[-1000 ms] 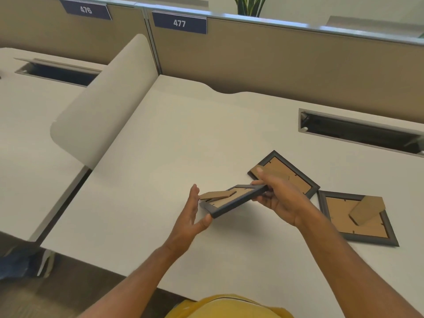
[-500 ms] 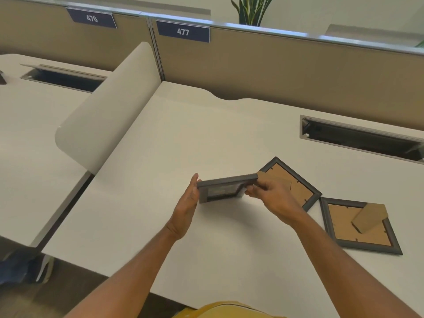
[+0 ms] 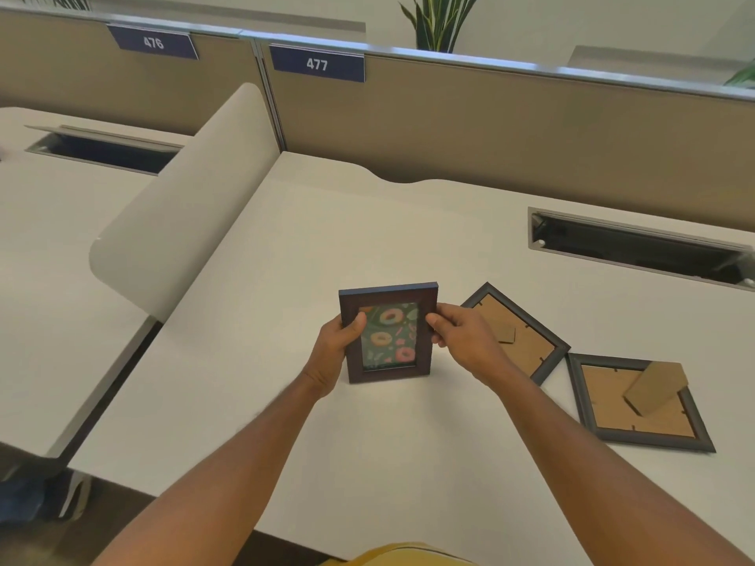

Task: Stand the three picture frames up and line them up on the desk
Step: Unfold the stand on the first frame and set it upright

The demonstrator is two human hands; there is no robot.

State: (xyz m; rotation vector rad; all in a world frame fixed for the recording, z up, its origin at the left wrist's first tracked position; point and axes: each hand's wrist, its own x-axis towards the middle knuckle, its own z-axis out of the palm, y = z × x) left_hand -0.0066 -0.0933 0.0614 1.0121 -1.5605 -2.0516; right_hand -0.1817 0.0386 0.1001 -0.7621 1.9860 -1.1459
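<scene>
Since a second ago the doughnut frame (image 3: pixel 388 332) is turned upright, left hand (image 3: pixel 335 349) and right hand (image 3: pixel 461 341) gripping its sides at desk (image 3: pixel 327 222) centre; two frames (image 3: pixel 519 332) (image 3: pixel 637 402) lie face-down at three o'clock. First standing underway; next, release gently.

There is just one view, from a camera worn on the person's head, looking forward and down over the desk (image 3: pixel 286 247). It sits close above the forearms, with the partition (image 3: pixel 490 128) running across at twelve o'clock.
</scene>
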